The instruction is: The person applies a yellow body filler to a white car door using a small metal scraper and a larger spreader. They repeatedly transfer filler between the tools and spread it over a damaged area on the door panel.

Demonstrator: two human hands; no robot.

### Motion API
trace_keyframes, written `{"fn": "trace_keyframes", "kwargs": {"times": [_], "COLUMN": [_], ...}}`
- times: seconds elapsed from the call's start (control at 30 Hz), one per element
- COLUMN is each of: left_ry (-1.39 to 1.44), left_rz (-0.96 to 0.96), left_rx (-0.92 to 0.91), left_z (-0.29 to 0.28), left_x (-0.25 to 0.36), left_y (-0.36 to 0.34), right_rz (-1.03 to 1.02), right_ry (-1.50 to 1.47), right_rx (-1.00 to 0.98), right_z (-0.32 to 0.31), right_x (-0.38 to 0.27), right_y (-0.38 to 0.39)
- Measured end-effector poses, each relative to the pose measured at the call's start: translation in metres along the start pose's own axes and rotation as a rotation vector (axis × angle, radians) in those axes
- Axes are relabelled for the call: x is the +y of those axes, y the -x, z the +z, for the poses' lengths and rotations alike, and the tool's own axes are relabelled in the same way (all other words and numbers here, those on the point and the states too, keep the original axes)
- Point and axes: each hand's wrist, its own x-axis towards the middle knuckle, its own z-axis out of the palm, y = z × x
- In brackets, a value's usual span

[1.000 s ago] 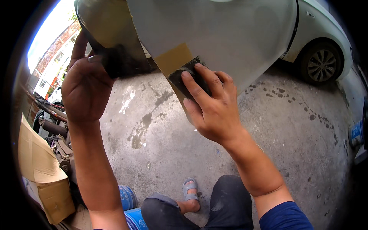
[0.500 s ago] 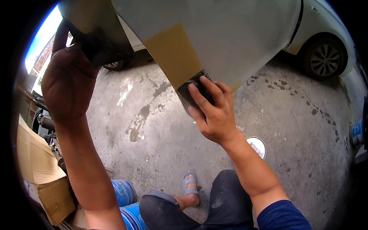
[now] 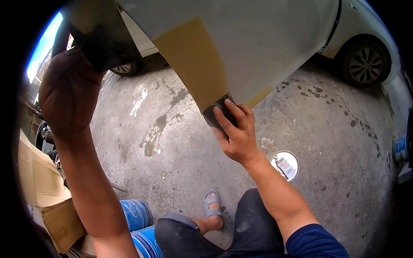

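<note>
A hanging pale grey-white panel [image 3: 275, 38] has a yellow patch [image 3: 189, 60] along its left edge and another yellow strip low on the right. My right hand [image 3: 236, 133] grips a dark block [image 3: 214, 116] against the bottom of the patch, fingertips on its top. At upper left, in shadow, my left hand [image 3: 71, 90] has its fingers curled up around the edge of a dark piece [image 3: 103, 47] beside the panel; its fingertips are partly hidden.
A white car [image 3: 365, 38] stands behind at right. On the concrete floor [image 3: 142, 120], a round white lid [image 3: 292, 167] carries a tube [image 3: 283, 165]. Cardboard [image 3: 45, 189] and blue buckets [image 3: 135, 213] are at lower left, another blue bucket [image 3: 400, 148] at far right.
My right hand has slid the block down the panel's edge, exposing more yellow patch. My left hand and the dark piece appear further left in view. The lid with the tube has come into view.
</note>
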Motion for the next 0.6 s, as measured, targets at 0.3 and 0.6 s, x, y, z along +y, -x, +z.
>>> {"fn": "trace_keyframes", "kwargs": {"times": [0.3,0.6], "left_ry": [0.054,0.050], "left_rz": [0.036,0.034], "left_rx": [-0.009,-0.016], "left_z": [0.014,0.014], "left_x": [-0.011,-0.006], "left_y": [0.000,0.001], "right_rz": [0.055,-0.227], "right_ry": [0.090,0.233], "right_rx": [-0.134,0.033], "right_z": [-0.035,-0.082], "right_x": [-0.009,-0.022], "right_y": [0.003,-0.129]}}
